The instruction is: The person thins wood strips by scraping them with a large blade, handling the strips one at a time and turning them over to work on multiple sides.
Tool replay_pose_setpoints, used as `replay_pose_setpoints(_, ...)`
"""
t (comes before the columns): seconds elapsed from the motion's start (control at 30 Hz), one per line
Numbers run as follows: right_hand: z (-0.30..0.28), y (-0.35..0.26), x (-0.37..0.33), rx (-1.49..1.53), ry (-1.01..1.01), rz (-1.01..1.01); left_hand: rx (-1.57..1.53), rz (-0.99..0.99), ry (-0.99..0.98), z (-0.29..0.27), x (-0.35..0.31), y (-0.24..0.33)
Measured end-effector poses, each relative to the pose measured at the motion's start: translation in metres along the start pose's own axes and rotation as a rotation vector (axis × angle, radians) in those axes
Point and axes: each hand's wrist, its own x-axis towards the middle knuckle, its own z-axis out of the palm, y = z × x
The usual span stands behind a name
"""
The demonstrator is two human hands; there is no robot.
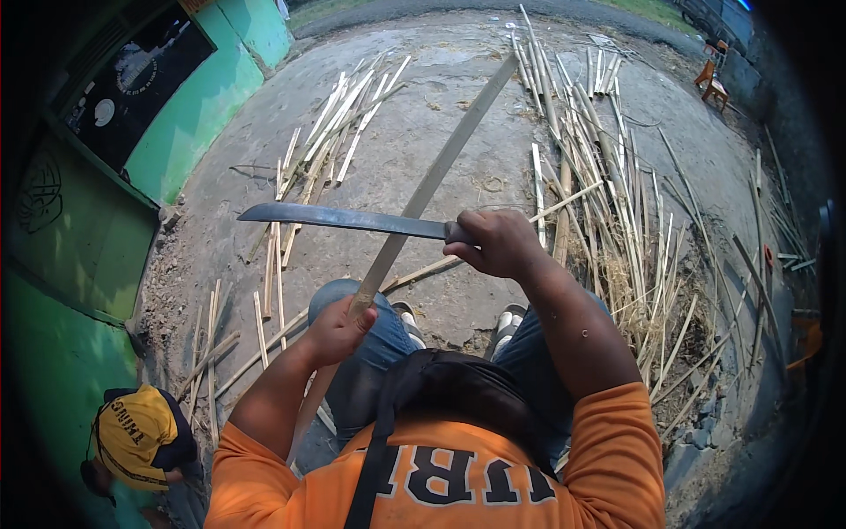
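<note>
My right hand point(498, 242) is closed around the handle of a machete point(344, 218). Its long grey blade points left and crosses over a long bamboo strip point(449, 159), seemingly touching it; the exact contact cannot be made out. My left hand point(342, 331) grips that strip lower down, above my left knee. From there the strip slants up and away to the right, while its lower end passes beside my left forearm. Both my knees are bent, with my feet on the concrete between them.
A big heap of split bamboo point(608, 167) lies to the right, with a smaller pile point(339, 123) at the far left. Several strips lie by my left knee. Another person in a yellow shirt point(141, 436) is at the lower left, beside a green wall point(220, 97). A chair point(712, 81) stands far right.
</note>
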Motion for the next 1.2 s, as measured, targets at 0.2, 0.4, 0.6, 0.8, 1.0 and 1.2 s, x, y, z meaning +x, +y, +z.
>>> replay_pose_setpoints(0.2, 0.007, 0.012, 0.002, -0.009, 0.017, -0.014, -0.187, -0.032, -0.038, 0.002, 0.004, 0.0)
replay_pose_setpoints(0.4, 0.003, 0.017, 0.003, -0.114, -0.017, 0.036, -0.155, -0.043, -0.039, -0.01, 0.015, -0.005)
replay_pose_setpoints(0.6, -0.002, 0.012, 0.0, -0.102, 0.021, 0.065, -0.089, 0.007, -0.019, -0.003, 0.015, 0.001)
replay_pose_setpoints(0.8, -0.001, -0.003, -0.002, -0.073, -0.055, 0.06, -0.01, 0.029, 0.001, -0.011, 0.008, -0.009)
replay_pose_setpoints(1.0, -0.002, 0.01, 0.001, -0.059, -0.029, 0.09, -0.032, -0.028, 0.052, -0.004, 0.004, 0.0)
replay_pose_setpoints(1.2, -0.002, -0.001, -0.003, 0.005, -0.041, 0.023, -0.034, -0.001, 0.043, -0.001, 0.003, -0.007)
